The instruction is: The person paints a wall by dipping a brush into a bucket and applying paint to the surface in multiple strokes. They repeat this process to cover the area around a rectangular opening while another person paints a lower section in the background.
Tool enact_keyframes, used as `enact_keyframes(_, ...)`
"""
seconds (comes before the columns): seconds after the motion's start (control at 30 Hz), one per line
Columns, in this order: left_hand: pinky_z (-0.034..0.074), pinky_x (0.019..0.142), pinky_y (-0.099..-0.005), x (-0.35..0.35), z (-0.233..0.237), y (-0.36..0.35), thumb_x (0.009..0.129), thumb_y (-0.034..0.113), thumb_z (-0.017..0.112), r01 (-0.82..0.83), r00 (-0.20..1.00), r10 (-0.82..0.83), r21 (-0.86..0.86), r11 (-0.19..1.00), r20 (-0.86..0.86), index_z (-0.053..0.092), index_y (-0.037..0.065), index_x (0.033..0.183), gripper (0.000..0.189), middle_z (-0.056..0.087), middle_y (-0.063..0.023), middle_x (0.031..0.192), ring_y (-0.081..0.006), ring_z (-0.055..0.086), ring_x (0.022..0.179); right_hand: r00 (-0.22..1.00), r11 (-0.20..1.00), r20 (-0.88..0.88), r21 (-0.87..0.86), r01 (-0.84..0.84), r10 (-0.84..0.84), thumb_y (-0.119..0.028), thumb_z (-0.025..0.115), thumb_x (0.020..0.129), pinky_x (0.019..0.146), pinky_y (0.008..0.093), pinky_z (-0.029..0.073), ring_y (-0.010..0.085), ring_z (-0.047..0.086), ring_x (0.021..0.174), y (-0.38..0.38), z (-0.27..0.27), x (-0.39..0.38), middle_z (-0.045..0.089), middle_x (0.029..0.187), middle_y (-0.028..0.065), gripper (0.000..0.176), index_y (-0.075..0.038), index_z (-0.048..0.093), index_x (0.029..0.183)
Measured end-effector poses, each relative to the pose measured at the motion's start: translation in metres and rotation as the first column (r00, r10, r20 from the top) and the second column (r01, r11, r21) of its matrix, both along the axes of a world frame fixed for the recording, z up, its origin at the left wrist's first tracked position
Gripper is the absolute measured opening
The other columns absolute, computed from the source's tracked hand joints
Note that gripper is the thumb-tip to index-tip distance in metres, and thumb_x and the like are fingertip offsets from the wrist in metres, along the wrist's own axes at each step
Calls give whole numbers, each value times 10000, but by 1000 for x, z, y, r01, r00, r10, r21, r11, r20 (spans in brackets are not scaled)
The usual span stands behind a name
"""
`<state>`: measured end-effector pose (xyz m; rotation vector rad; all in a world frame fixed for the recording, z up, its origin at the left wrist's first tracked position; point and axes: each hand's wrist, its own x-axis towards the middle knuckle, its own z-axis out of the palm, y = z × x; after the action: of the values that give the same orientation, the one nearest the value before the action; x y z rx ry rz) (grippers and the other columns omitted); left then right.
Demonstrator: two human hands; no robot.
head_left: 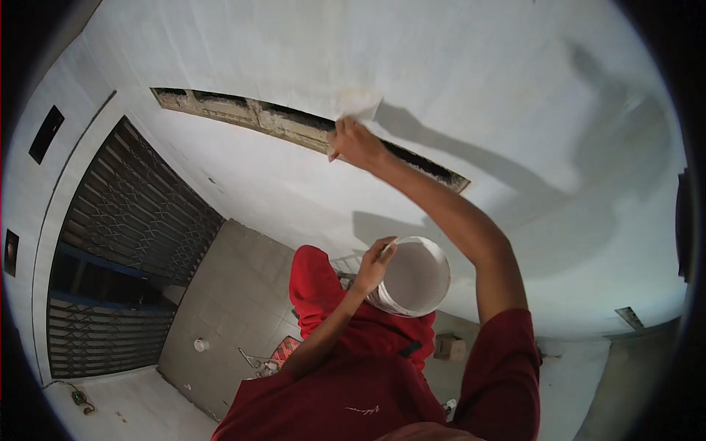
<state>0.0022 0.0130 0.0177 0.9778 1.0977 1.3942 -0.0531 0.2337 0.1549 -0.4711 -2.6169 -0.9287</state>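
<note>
Pale wall [478, 59] beside white, round-mouthed bucket [444, 260]

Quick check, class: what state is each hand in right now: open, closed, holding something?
Left hand: closed, holding the white bucket.
Right hand: seemingly closed on a thin pale piece; exactly what, I can't tell.

Before you: white wall [243, 44], one, with long, partitioned recess [220, 110]. To your left: dark lattice gate [140, 198], one. Below you: grey tiled floor [220, 287]. Far right: small wall opening [629, 317]. Light: broad shadows [607, 176] on your right.
</note>
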Motion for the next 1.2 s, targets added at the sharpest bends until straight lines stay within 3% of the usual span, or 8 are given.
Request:
enact_keyframes(0.1,398,955,-284,1,0,-1,958,238,553,-39,991,39,3,999,-124,551,-6,1225,362,616,-111,1149,-178,546,1083,997,891,-81,-451,-49,14,-199,657,751,616,386,529,280,607,848,-33,-24,25,598,806,143,106,-116,650,816)
enact_keyframes(0.17,391,960,-283,-2,-15,3,957,248,552,-45,966,59,62,997,-254,549,-12,1227,375,611,-116,1157,-183,543,1078,982,901,-190,-427,-71,-13,-174,666,743,614,382,529,263,608,825,-57,-19,48,607,828,99,136,-132,664,872)
enact_keyframes(0.37,383,959,-285,2,3,-2,982,241,499,5,1000,-5,-29,1000,30,569,-7,1211,345,610,-110,1143,-172,530,1071,633,794,-740,-517,-318,-229,-17,707,716,594,311,501,218,641,686,-150,38,170,660,798,56,222,-104,689,920)
enact_keyframes(0.5,384,960,-289,1,16,-2,991,246,480,5,1000,-3,-84,996,24,579,-2,1204,342,610,-108,1146,-169,529,1075,441,633,-601,-769,-90,-667,-2,738,739,620,255,502,135,651,686,-229,59,231,691,778,92,141,-3,696,873)
enact_keyframes(0.6,387,961,-291,0,17,-1,994,255,474,14,999,-8,-144,989,41,580,-3,1205,350,612,-101,1151,-172,535,1072,255,284,-327,-940,-190,-910,-10,751,752,644,240,503,103,619,679,-253,49,242,685,767,72,111,30,691,836)
enact_keyframes(0.73,389,956,-284,0,18,-2,992,272,481,35,999,-37,-162,986,-5,581,-4,1206,364,616,-93,1149,-163,538,1066,452,43,-89,-993,-111,-887,-43,713,743,649,275,502,122,632,676,-236,-21,237,686,746,90,115,-1,703,850)
enact_keyframes(1.0,387,939,-267,0,22,0,980,262,511,7,997,-15,-98,995,-80,588,-9,1198,357,623,-83,1128,-131,528,1049,542,56,-9,-996,70,-840,-72,684,704,669,318,490,231,643,674,-217,-89,218,671,756,154,210,-24,716,906)
enact_keyframes(1.2,385,948,-269,-1,22,-1,972,270,526,12,996,-23,-128,992,-88,591,-6,1190,358,622,-84,1132,-139,534,1057,433,-22,-93,-967,-253,-897,-86,702,771,701,285,521,183,668,762,-227,-43,252,695,778,95,188,5,710,935)
